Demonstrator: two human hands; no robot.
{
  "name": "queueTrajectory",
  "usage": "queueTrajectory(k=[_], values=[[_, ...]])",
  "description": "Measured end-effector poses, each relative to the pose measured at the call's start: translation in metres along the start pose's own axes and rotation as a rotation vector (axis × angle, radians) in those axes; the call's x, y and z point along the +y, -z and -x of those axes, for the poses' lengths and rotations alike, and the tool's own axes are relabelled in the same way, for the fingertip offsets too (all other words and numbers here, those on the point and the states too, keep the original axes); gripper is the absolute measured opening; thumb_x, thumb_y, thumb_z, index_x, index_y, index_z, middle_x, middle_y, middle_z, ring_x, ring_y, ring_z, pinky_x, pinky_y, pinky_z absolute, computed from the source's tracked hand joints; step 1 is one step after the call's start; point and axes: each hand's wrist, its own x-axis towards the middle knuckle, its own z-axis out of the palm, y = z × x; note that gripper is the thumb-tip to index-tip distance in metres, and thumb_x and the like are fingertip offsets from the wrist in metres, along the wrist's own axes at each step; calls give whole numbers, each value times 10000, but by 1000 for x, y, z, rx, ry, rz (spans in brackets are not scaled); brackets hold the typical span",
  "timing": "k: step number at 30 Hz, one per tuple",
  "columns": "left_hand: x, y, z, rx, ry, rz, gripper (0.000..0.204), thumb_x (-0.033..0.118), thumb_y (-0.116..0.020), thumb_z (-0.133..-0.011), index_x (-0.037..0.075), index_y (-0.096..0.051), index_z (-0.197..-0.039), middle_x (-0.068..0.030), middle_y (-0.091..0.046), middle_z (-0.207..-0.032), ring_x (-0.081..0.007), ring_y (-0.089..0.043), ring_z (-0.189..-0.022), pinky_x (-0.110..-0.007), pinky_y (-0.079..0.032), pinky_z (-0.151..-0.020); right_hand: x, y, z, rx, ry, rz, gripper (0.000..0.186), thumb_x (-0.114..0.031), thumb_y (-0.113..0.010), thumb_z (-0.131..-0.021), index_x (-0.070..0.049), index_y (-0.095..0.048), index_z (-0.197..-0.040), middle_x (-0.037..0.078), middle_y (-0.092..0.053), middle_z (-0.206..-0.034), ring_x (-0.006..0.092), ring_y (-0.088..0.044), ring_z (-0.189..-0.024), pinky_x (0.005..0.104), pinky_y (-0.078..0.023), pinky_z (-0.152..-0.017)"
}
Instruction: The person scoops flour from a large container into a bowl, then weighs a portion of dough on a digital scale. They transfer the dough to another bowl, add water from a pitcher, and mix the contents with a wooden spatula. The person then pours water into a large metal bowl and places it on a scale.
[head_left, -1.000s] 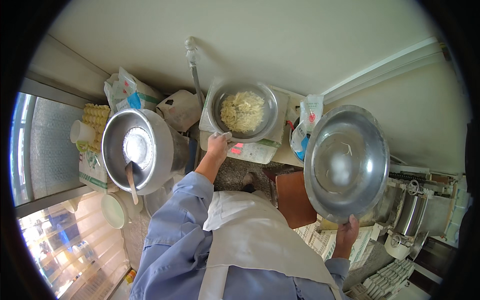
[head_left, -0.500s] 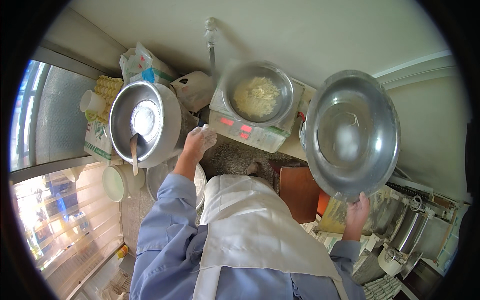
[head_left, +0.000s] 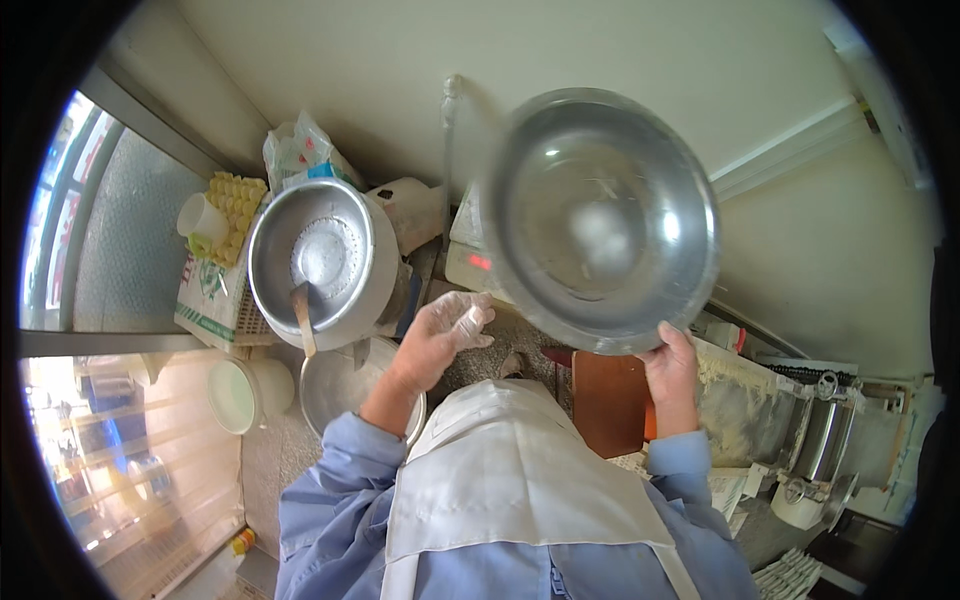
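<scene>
I watch the right hand [head_left: 672, 362] pinch the lower right rim of a large metal basin [head_left: 600, 230], and that grip is the only support I can make out. The basin hangs in front of the person, right of centre, its wide hollow turned up toward my camera; a few pale strands [head_left: 607, 187] cling inside, and its edge looks slightly blurred. Behind it, I see part of a scale [head_left: 468, 270] with a small red display lit, mostly covered from my angle; whether basin and scale touch, I cannot tell. The left hand [head_left: 450, 330] is raised near the middle of my view, just below the scale and apart from the basin, its fingers loosely bent and parted, coated with something white. To its left, I have a deep metal pot [head_left: 372, 265] with a wooden-handled scraper [head_left: 303, 320] leaning over its near rim. Below that pot sits another metal bowl [head_left: 335, 390], partly hidden by the left forearm, with a pale green bucket [head_left: 250, 393] beside it. Farther left, I find a yellow egg tray [head_left: 240, 205] and a white cup [head_left: 203, 222] above a printed carton [head_left: 210, 295]. Under the right hand, I see a reddish-brown board [head_left: 608, 400], and well to the right, a machine with a shiny metal roller [head_left: 822, 438].
</scene>
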Motion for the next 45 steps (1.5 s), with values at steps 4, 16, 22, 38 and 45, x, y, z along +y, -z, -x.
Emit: queueTrajectory(k=[4,16,22,38,45], values=[[17,-2,33,44,-71,59,375,195,-571,-913,-23,-493,-1209,-92,-545,-1130,-186,-531,-1052,-348,-491,-851,29,-49,8,-79,-80,-13,281,-84,-552,-826,16,-526,-1087,122,-612,-1001,234,-649,-847,378,-603,-667],[38,26,124,444,-342,268,181,73,-564,-878,8,-546,-1046,-82,-613,-1000,-198,-611,-902,-387,-514,-810,63,-143,36,-373,-255,81,259,-166,-546,-856,-2,-564,-1056,98,-627,-957,188,-645,-799,316,-572,-629],[39,39,159,550,-510,369,234,33,-553,-855,17,-547,-1089,-89,-623,-1025,-213,-619,-925,-382,-535,-776,61,-170,45,-607,-207,163,299,-264,-570,-906,-13,-526,-1064,85,-589,-1007,162,-597,-930,303,-579,-657],[43,59,217,817,-749,501,282,56,-533,-898,-108,-490,-1124,-199,-572,-1135,-261,-542,-1089,-395,-424,-1013,141,-34,-86,-185,-517,215,262,-190,-557,-865,12,-479,-1011,148,-577,-933,260,-634,-723,384,-579,-600],[41,57,239,1002,-813,547,348,52,-510,-906,-174,-424,-1156,-242,-516,-1194,-299,-497,-1143,-439,-365,-1064,172,25,-171,12,-499,191,326,-142,-518,-858,68,-436,-1094,230,-557,-1030,365,-622,-809,471,-558,-669]])
